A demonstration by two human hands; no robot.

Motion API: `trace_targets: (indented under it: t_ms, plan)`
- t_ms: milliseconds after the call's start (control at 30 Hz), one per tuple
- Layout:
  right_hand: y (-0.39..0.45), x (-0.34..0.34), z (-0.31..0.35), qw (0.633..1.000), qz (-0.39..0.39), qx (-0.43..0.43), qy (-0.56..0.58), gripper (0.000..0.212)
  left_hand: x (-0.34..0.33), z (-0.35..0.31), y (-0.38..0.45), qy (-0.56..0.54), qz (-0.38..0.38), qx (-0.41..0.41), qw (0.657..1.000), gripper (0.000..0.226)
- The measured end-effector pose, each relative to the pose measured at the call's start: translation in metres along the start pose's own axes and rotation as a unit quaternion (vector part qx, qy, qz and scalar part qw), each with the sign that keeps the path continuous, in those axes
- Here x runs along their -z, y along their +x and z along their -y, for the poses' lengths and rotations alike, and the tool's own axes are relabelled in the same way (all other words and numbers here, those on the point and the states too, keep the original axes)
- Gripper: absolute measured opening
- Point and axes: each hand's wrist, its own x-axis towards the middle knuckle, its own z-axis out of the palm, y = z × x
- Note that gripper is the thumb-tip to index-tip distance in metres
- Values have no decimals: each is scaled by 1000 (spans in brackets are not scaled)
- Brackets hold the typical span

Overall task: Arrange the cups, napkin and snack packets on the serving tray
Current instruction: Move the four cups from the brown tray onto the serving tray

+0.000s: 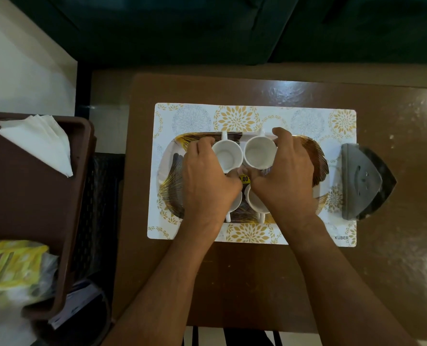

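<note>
A patterned serving tray (pixel 173 168) lies on a white and gold placemat (pixel 257 116). Two white cups stand at its far side. My left hand (pixel 207 181) wraps the left cup (pixel 227 156). My right hand (pixel 287 176) wraps the right cup (pixel 260 152). Two more white cups (pixel 256 202) sit nearer me on the tray, mostly hidden under my hands. A folded white napkin (pixel 42 143) and yellow snack packets (pixel 10 265) lie in a brown crate at the left.
The brown crate (pixel 82 151) stands left of the wooden table (pixel 257 283). A grey wedge-shaped napkin holder (pixel 362 181) sits at the placemat's right edge. A dark sofa (pixel 207 28) runs along the far side.
</note>
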Motion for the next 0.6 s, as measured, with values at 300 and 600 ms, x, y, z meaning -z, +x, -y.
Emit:
trace_targets:
  t_ms: [300,600]
  plan:
    - [-1,3,1,1000,0,7,-7,68,-4,0,0,-12,-13,-15,1000,64]
    - [-3,3,2,1000,-4,14,0,63,-5,2,0,-19,-12,-20,1000,67]
